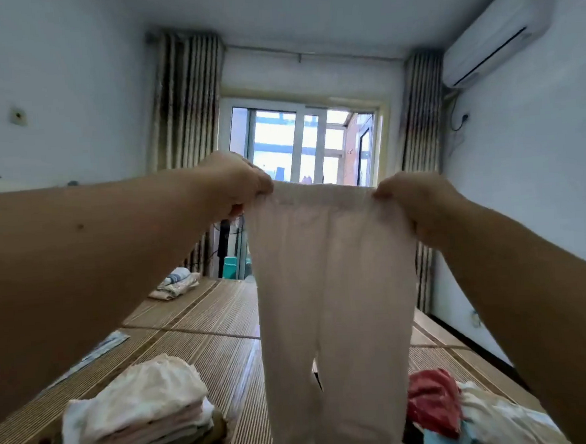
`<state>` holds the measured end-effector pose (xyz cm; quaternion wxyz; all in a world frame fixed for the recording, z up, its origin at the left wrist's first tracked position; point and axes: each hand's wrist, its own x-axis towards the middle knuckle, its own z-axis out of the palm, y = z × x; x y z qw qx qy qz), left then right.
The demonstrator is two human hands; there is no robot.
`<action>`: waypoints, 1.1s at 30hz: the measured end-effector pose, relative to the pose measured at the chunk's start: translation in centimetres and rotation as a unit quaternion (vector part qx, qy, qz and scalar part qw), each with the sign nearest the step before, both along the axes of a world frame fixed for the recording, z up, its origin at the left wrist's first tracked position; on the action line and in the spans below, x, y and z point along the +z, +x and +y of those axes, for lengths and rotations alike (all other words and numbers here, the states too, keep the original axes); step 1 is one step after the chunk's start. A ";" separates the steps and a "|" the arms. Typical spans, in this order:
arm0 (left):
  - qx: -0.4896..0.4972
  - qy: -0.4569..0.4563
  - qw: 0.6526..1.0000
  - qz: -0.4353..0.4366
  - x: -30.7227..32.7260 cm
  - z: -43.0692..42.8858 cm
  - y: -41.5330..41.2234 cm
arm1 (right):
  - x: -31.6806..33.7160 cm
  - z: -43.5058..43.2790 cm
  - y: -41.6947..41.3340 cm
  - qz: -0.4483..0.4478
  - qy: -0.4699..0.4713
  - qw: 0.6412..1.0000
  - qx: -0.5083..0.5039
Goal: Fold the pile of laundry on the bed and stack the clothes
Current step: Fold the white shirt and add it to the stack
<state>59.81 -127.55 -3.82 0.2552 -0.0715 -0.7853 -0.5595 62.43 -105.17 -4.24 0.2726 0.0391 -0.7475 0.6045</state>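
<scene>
Above the bed [201,316], at arm's length before the window [300,142]: pale pink leggings [333,288], held up by the waistband and stretched flat between both hands. Left hand [238,184] at the waistband's left corner, fingers curled tight round the cloth. Right hand [410,204] at the right corner, fingers clenched on the fabric in the same way. Both legs hanging straight down, side by side, with a narrow dark gap between them low down; hems cut off by the bottom edge of the view.

Below left, on the bed's woven mat [224,363]: folded stack [138,413] of white, pink and grey-green garments, squared up, with a crumpled white piece on top. Below right, partly hidden behind the leggings: loose heap [495,418] of unfolded laundry, with a red garment [433,402], something light blue and something white. Farther off, near the bed's far left corner: small folded bundle [175,284] in patterned and striped cloth. Near the bed's left edge, beside the left forearm: flat printed sheet [100,348], its print too blurred to read.

Either side of the window: striped curtains [185,105], drawn back. High on the right wall: white air conditioner [492,31], any badge on it too small to read.
</scene>
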 end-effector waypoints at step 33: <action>-0.346 -0.022 0.924 -0.162 -4.8 -0.1 3.7 | -1.7 -3.0 2.6 -0.046 -0.046 0.962 0.266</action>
